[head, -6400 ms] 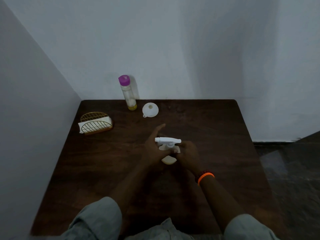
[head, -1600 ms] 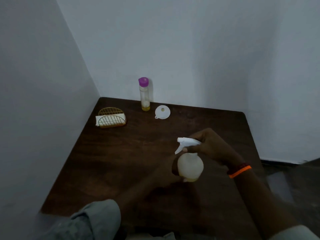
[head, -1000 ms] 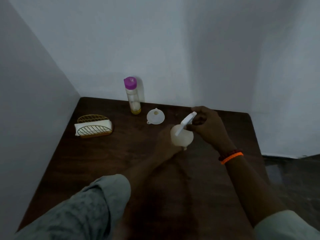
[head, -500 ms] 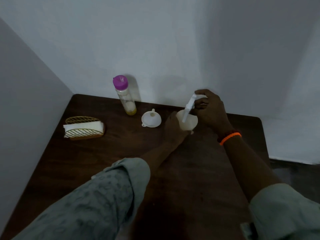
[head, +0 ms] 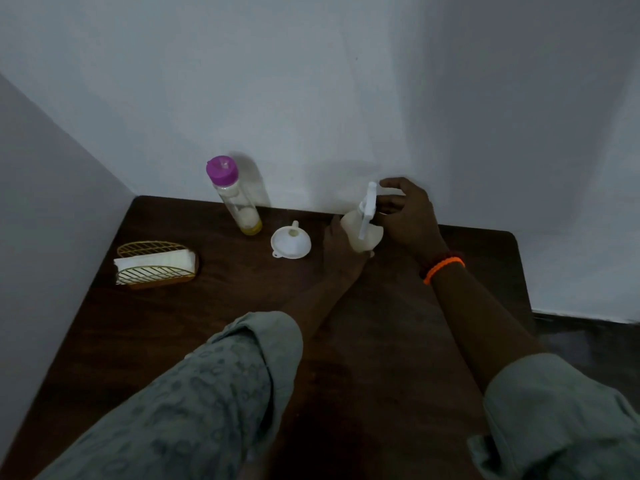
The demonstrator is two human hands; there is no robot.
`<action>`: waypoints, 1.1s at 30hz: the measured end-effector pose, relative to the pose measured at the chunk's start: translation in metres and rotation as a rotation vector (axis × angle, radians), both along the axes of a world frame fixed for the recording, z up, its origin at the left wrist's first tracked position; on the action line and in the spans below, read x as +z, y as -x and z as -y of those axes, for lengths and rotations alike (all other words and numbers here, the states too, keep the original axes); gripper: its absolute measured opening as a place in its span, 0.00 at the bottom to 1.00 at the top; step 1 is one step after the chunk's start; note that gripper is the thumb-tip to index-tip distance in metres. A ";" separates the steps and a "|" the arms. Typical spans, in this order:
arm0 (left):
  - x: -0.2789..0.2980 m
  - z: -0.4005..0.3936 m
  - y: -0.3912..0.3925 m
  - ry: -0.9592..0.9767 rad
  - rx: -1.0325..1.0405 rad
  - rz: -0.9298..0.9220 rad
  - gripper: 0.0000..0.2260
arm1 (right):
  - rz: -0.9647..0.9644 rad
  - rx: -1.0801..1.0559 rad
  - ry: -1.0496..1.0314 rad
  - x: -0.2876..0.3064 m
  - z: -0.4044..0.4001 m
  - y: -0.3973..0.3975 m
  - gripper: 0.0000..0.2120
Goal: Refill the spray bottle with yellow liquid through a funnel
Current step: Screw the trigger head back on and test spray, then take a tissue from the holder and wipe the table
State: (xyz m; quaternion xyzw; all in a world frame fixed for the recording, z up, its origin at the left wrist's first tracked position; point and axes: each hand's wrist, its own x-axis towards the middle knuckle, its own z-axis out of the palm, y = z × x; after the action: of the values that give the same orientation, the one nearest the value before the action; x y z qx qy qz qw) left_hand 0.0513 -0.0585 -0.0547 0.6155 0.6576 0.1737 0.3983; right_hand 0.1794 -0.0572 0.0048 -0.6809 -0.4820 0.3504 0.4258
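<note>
The spray bottle [head: 360, 233], a pale, rounded, translucent body, stands near the back edge of the dark wooden tabletop [head: 207, 323], close to the wall. No liquid level can be made out inside it in this dim light. The left hand [head: 341, 252] wraps around its lower body from the left side, fingers curled behind it and mostly hidden. The right hand [head: 405, 216] grips the white spray head [head: 367, 211] from the right, thumb and fingers curled about its top; the head stands tilted, its nozzle arm running up and down in front of the bottle. Whether the head is seated on the neck or free of it cannot be told, since the fingers cover the joint.

Just left of the bottle a white funnel [head: 291, 242] rests on the tabletop, wide mouth up, with a small tab at its near rim. Further left, near the wall, stands a tall clear bottle [head: 237, 199] with a purple cap; a shallow layer of yellow liquid sits at its bottom and the rest looks empty.

Well apart, toward the left edge, a gold wire holder [head: 156, 268] holds a stack of white napkins. An orange wristband [head: 443, 268] circles the right wrist. Grey-green patterned sleeves fill the near part of the view, cut off by the lower border.
</note>
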 end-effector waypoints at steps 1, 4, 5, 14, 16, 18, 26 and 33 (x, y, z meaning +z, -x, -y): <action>-0.001 0.000 0.001 -0.005 0.004 -0.005 0.50 | -0.024 -0.008 0.017 -0.001 0.002 0.000 0.29; -0.007 0.005 0.009 -0.009 0.003 0.020 0.42 | -0.129 -0.090 0.048 -0.003 0.012 -0.001 0.31; -0.007 0.009 0.013 -0.034 0.015 0.032 0.37 | -0.127 -0.145 0.048 -0.005 0.019 0.000 0.29; 0.012 0.093 0.073 0.064 0.024 0.192 0.12 | -0.169 -0.443 0.252 -0.037 0.124 0.084 0.11; 0.010 0.105 0.098 0.093 0.048 0.224 0.10 | -0.208 -0.394 0.281 -0.042 0.136 0.119 0.09; 0.009 0.112 0.131 0.077 0.079 0.231 0.09 | -0.223 -0.313 0.303 -0.046 0.138 0.153 0.06; 0.017 0.093 0.309 0.081 0.379 0.343 0.08 | -0.173 0.028 0.315 -0.033 0.096 0.276 0.01; 0.016 0.044 0.434 -0.034 0.616 0.284 0.04 | -0.056 0.133 0.307 -0.038 0.041 0.322 0.03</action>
State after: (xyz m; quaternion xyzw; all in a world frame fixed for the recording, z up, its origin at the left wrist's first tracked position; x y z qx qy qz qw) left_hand -0.3828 -0.1025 -0.0384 0.3642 0.7475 0.3808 0.4044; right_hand -0.1427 -0.0983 -0.0335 -0.6947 -0.4545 0.4661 0.3059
